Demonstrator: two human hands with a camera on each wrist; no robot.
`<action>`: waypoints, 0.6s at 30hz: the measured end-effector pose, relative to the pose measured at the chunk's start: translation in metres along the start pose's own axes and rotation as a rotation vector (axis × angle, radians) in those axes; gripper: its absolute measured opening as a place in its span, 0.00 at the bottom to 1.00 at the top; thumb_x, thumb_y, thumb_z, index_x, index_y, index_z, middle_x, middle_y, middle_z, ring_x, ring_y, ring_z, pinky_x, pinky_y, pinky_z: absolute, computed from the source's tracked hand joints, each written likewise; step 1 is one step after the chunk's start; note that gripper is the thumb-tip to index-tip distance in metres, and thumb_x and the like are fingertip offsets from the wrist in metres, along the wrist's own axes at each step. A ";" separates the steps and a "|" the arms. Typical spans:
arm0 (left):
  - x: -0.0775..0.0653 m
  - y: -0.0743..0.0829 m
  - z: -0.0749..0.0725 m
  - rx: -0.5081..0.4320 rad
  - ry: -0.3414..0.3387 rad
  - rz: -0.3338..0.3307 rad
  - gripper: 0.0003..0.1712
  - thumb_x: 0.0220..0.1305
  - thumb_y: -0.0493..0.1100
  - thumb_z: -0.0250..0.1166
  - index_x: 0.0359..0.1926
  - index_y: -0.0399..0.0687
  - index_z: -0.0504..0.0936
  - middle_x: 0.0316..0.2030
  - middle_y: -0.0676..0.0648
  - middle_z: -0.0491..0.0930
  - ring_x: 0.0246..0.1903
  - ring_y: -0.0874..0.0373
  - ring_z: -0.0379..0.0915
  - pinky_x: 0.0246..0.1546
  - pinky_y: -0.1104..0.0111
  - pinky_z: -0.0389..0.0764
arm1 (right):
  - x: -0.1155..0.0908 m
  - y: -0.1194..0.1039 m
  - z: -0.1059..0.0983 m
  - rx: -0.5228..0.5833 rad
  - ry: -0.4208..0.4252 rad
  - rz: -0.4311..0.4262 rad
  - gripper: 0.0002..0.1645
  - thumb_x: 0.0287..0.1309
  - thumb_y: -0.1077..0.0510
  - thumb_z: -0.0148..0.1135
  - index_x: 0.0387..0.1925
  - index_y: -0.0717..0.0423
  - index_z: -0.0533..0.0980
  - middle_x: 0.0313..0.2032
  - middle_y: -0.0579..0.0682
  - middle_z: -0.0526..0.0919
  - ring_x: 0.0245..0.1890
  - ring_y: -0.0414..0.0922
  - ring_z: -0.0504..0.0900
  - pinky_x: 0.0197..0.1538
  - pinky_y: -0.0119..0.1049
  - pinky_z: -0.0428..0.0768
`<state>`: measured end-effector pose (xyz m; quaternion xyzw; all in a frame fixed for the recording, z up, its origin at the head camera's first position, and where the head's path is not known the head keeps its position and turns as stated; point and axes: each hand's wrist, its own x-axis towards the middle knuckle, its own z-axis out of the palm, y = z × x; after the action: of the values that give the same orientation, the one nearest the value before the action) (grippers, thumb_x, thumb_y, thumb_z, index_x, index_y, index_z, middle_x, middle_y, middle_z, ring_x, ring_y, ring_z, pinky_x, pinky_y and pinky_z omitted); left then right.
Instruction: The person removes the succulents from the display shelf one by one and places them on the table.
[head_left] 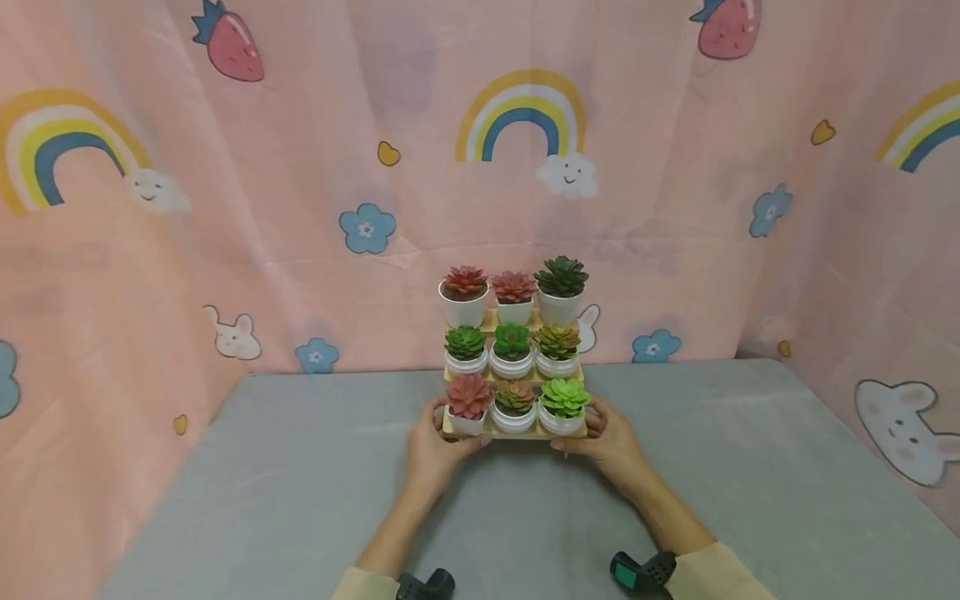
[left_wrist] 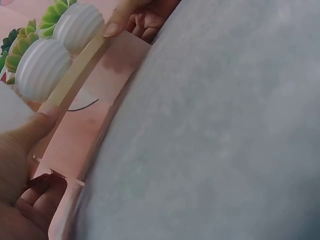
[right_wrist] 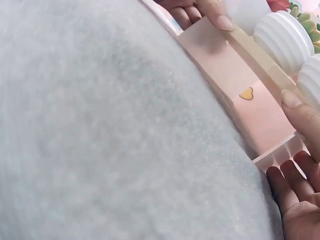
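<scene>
A three-tier plant stand (head_left: 517,435) with light wooden shelves is in the middle of the head view. Each shelf bears three small artificial succulents in white pots, such as a bright green one (head_left: 564,398) and a pinkish-red one (head_left: 468,396) in front. My left hand (head_left: 433,454) grips the left end of the lowest shelf, and my right hand (head_left: 617,446) grips its right end. Both thumbs, including the left thumb (left_wrist: 37,127) and right thumb (right_wrist: 297,112), lie along the front edge. Other fingers curl beneath or behind, partly hidden. Whether the stand touches the table cannot be told.
A grey cloth-covered table (head_left: 315,483) spreads around the stand. Close behind it hangs a pink curtain (head_left: 300,167) printed with rainbows, flowers and rabbits, which also runs along both sides. Dark wrist devices, one of them the right wrist device (head_left: 643,572), sit near the cuffs.
</scene>
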<state>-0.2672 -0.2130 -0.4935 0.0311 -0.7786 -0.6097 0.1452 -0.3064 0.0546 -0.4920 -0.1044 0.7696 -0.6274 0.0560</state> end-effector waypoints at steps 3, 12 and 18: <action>0.000 -0.005 -0.001 -0.049 -0.020 0.015 0.44 0.44 0.35 0.83 0.63 0.38 0.70 0.47 0.36 0.86 0.41 0.54 0.84 0.35 0.74 0.81 | -0.001 0.000 0.000 0.008 -0.013 0.003 0.56 0.49 0.61 0.79 0.75 0.57 0.57 0.64 0.65 0.77 0.48 0.32 0.84 0.45 0.31 0.84; 0.000 -0.014 -0.007 -0.106 -0.059 0.036 0.44 0.49 0.34 0.80 0.65 0.39 0.70 0.50 0.35 0.85 0.49 0.49 0.84 0.43 0.72 0.83 | 0.000 0.004 -0.004 0.013 -0.064 -0.058 0.57 0.54 0.63 0.75 0.78 0.60 0.52 0.66 0.68 0.74 0.52 0.32 0.83 0.48 0.28 0.83; 0.005 -0.018 -0.020 -0.199 -0.162 0.043 0.44 0.53 0.30 0.76 0.70 0.39 0.67 0.57 0.30 0.80 0.53 0.44 0.84 0.43 0.71 0.85 | -0.002 0.000 -0.005 -0.100 -0.042 -0.069 0.60 0.53 0.59 0.77 0.79 0.56 0.51 0.72 0.64 0.68 0.69 0.58 0.73 0.64 0.46 0.79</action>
<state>-0.2691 -0.2377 -0.5051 -0.0496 -0.7239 -0.6813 0.0970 -0.3052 0.0598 -0.4908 -0.1466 0.7946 -0.5874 0.0454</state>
